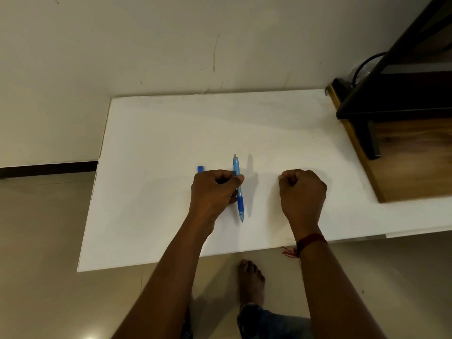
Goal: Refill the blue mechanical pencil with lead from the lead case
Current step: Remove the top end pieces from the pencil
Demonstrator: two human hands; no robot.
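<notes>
White surface [171,133] against beige wall [122,45], tiled floor [44,228] below. Black stand [391,99] on wood top [401,167] at right. Left hand [215,189] pinches blue pencil [241,204] mid-barrel, tip toward person. Lead case [200,169] on surface just behind left hand, partly hidden. Right hand [303,189] curled in fist, empty, resting on surface right of pencil. Bare foot [252,280] on floor.

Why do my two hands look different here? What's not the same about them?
The left hand pinches the blue mechanical pencil under its thumb; the right hand is a fist with nothing showing in it. The right hand has a red thread at its wrist; the left hand's wrist is bare. The left hand partly covers the lead case; the right hand sits apart from both. Both hands are curled, over the white table.
</notes>
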